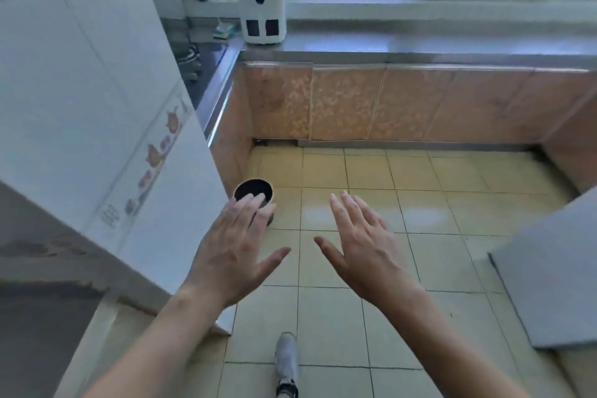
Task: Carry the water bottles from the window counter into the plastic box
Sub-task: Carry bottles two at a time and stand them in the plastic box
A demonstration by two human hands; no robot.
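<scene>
Both of my hands are stretched out in front of me over the tiled floor, and neither holds anything. My left hand (235,252) has straight, spread fingers, and so does my right hand (361,245). The window counter (420,45) runs across the far side under the window. No water bottle and no plastic box shows in this view.
A white appliance (261,8) stands at the counter's left end. A round black bin (255,197) sits on the floor beside the tiled wall corner (135,171), just beyond my left fingers. A grey surface (549,284) juts in at the right. My shoe (286,362) is below.
</scene>
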